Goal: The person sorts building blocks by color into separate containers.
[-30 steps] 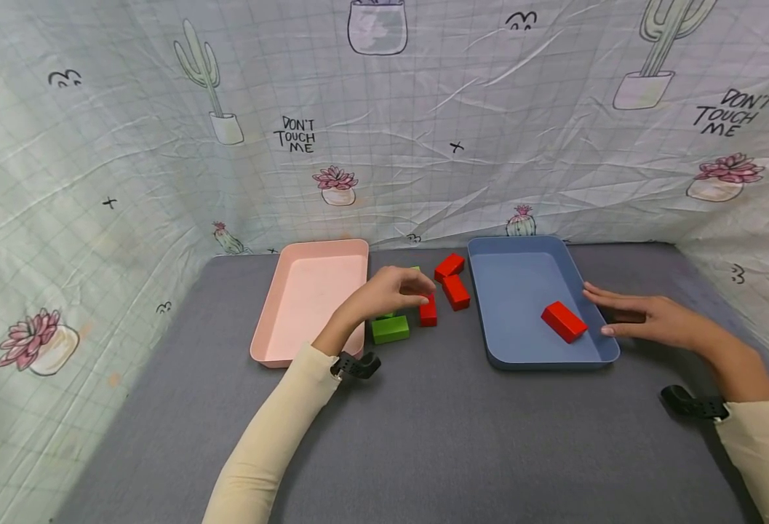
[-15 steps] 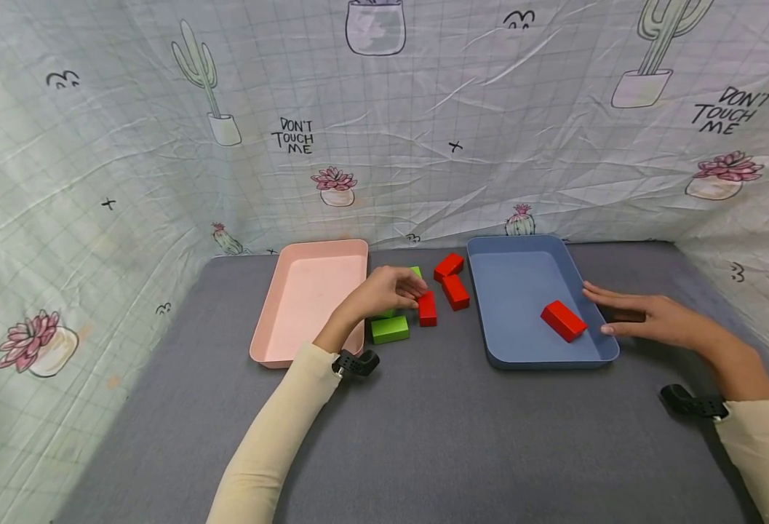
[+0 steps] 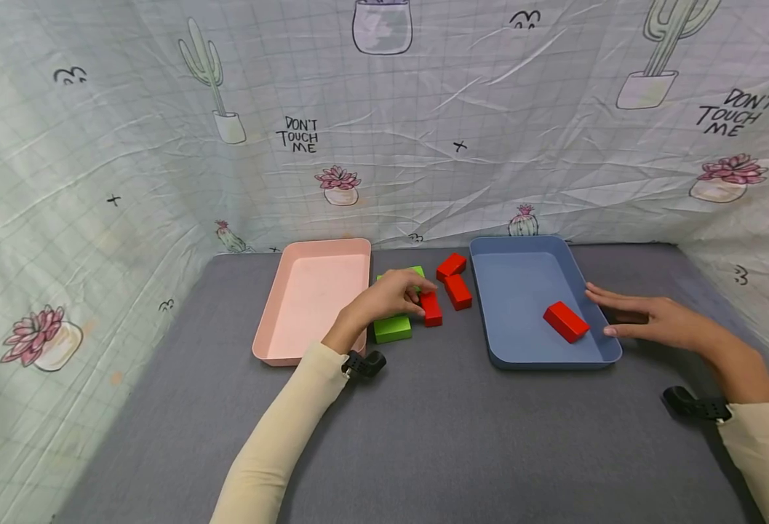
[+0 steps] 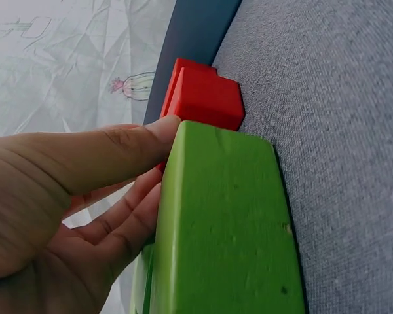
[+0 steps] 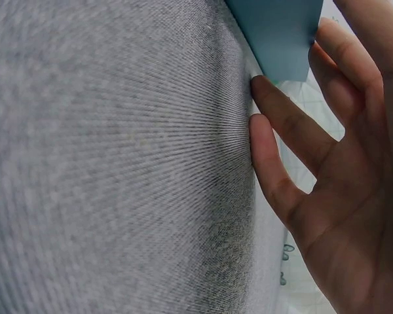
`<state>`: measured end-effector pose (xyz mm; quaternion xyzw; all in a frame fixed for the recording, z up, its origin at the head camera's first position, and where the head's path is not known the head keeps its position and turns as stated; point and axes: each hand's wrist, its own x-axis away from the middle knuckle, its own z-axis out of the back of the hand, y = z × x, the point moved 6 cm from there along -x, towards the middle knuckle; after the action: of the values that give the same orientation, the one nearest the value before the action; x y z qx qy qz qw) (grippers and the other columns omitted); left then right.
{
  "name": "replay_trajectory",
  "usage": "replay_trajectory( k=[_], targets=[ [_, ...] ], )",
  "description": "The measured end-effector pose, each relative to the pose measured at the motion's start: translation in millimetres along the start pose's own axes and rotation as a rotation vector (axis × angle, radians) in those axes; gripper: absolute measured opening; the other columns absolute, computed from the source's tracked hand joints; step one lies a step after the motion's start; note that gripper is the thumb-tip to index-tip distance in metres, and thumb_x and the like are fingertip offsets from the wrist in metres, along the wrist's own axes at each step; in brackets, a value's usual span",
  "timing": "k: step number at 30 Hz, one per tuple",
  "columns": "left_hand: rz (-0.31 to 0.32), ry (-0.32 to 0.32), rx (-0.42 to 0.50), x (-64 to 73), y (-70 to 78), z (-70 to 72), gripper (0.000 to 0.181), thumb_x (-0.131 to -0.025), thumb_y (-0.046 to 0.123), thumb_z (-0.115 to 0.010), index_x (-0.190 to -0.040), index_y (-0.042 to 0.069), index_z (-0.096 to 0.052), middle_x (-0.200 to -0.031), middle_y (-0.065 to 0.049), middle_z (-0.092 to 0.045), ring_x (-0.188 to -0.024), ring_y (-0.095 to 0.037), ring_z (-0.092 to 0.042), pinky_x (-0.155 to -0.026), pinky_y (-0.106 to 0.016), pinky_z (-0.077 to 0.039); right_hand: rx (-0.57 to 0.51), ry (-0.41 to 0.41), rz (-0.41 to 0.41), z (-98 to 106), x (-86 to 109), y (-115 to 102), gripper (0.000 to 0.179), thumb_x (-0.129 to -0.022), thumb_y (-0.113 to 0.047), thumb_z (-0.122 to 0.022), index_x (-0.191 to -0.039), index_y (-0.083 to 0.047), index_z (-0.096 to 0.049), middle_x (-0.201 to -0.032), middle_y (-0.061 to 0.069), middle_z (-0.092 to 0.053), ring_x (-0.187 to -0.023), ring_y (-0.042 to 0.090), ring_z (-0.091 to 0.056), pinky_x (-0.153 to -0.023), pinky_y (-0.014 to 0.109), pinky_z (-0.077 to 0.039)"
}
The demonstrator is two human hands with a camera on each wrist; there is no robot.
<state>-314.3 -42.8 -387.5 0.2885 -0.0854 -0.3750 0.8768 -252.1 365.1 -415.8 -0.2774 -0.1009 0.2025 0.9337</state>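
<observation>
My left hand (image 3: 393,297) reaches over a cluster of blocks between the two trays. Its thumb and fingers pinch a red block (image 3: 433,311), which lies slanted on the table. A green block (image 3: 393,331) sits right under the wrist side of that hand, large in the left wrist view. More green shows behind the hand, partly hidden. Two other red blocks (image 3: 458,292) lie touching just to the right. My right hand (image 3: 652,319) has its fingers stretched out, fingertips at the right rim of the blue tray (image 3: 515,291). One red block (image 3: 565,322) lies inside that tray.
A pink tray (image 3: 319,298) stands left of the blocks, with its right side close to my left forearm. The grey table (image 3: 463,437) ends at the back against a hanging printed cloth (image 3: 397,145).
My left hand has lowered and closed in on the nearest red block, which has turned slightly on the table. The right hand stays at the blue tray's edge.
</observation>
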Motion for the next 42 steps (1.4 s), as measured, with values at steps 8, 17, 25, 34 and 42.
replay_trajectory(
  k=[8,17,25,34,42],
  targets=[
    [-0.052,-0.053,-0.120,-7.5,10.8,-9.1,0.032,-0.084,0.018,-0.085,-0.112,0.005,-0.076,-0.105,-0.012,-0.060,-0.086,-0.020,-0.059,-0.075,-0.020,-0.048,-0.008,-0.001,0.010,0,-1.1,-1,0.068,-0.096,-0.037,-0.071,-0.157,-0.028,-0.042,-0.147,-0.044,-0.023,-0.123,-0.028,-0.019,-0.103,0.077,-0.027],
    [-0.029,-0.115,-0.048,-5.4,18.0,-20.4,0.032,-0.082,0.022,-0.088,-0.098,0.009,-0.063,-0.102,-0.007,-0.056,-0.093,-0.018,-0.053,-0.078,-0.023,-0.044,-0.015,0.002,0.014,2,-0.7,-2,0.069,-0.095,-0.036,-0.072,-0.157,-0.027,-0.042,-0.147,-0.043,-0.024,-0.124,-0.028,-0.019,-0.103,0.077,-0.027],
    [-0.082,-0.145,-0.048,-3.0,20.1,-25.7,0.031,-0.086,0.007,-0.082,-0.111,0.008,-0.063,-0.100,-0.002,-0.064,-0.087,-0.013,-0.054,-0.076,-0.020,-0.046,-0.012,0.001,0.003,2,0.4,0,0.069,-0.095,-0.037,-0.072,-0.157,-0.028,-0.042,-0.149,-0.041,-0.024,-0.131,-0.021,-0.021,-0.103,0.077,-0.027],
    [-0.157,-0.058,-0.038,-1.6,25.4,-22.9,0.031,-0.085,0.011,-0.084,-0.114,0.009,-0.073,-0.116,-0.005,-0.069,-0.103,-0.016,-0.060,-0.090,-0.022,-0.049,-0.001,-0.005,-0.013,1,0.5,2,0.070,-0.095,-0.038,-0.072,-0.157,-0.028,-0.042,-0.151,-0.037,-0.024,-0.149,0.025,-0.029,-0.103,0.078,-0.027],
    [-0.168,0.003,0.039,0.0,29.5,-19.8,0.032,-0.085,0.006,-0.083,-0.114,0.007,-0.070,-0.121,-0.008,-0.066,-0.109,-0.018,-0.058,-0.090,-0.022,-0.050,-0.004,0.005,-0.015,0,0.6,0,0.069,-0.094,-0.039,-0.073,-0.156,-0.028,-0.043,-0.154,-0.032,-0.027,-0.144,0.002,-0.027,-0.103,0.076,-0.028]
  ],
)
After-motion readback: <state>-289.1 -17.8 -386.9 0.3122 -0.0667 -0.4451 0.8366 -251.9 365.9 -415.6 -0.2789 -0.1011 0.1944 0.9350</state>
